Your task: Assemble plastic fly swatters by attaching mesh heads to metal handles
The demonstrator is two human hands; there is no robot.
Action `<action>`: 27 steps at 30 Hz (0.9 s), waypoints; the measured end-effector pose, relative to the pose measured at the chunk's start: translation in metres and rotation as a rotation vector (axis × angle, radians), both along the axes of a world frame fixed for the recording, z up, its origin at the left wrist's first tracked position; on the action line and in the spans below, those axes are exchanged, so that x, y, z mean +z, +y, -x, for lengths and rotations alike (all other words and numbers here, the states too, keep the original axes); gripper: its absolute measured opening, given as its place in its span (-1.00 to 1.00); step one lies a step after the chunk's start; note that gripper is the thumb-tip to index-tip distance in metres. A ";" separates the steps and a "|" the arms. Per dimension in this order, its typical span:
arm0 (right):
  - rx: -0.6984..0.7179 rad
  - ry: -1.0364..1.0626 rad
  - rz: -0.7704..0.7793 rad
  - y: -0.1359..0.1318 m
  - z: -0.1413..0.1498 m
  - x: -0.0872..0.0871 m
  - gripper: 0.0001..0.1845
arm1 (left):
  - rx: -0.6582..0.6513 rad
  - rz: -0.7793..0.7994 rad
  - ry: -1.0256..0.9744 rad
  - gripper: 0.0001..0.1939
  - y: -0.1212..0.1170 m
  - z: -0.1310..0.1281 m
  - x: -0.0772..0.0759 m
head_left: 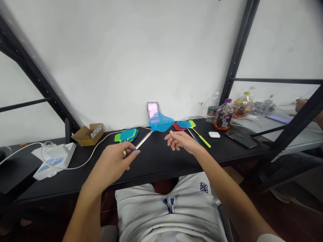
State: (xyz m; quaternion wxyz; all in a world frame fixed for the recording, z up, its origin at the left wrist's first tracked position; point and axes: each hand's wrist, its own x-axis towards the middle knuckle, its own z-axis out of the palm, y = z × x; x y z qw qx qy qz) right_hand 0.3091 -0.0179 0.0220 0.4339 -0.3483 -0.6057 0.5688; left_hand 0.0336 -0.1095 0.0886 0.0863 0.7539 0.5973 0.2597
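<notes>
My left hand is closed round the handle of a blue fly swatter. Its metal shaft slants up and to the right, and the broad head is raised at the back of the desk, partly over a blurred phone-like screen. My right hand hovers right of the shaft with loosely bent fingers and nothing in them. Just beyond it lie more swatters, with a blue head, a red head and a yellow-green handle. Another stack of blue and green swatters lies behind my left hand.
On the left of the black desk are an open cardboard box and a white power strip with cables. To the right stand a water bottle and a purple-capped bottle, near a white earbud case and a phone.
</notes>
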 end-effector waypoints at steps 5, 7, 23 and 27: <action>-0.054 0.328 0.016 -0.016 0.018 0.007 -0.52 | -0.181 -0.004 -0.156 -0.73 -0.006 -0.038 -0.010; -0.135 0.368 -0.016 -0.014 0.019 0.006 -0.57 | -0.258 0.040 -0.177 -0.75 0.000 -0.043 -0.016; -0.283 0.272 0.054 -0.007 0.063 -0.033 -0.64 | -0.374 0.534 -0.663 -0.61 0.054 -0.069 -0.067; -0.236 0.280 0.052 -0.005 0.070 -0.043 -0.61 | -0.337 0.478 -0.667 -0.58 0.064 -0.064 -0.078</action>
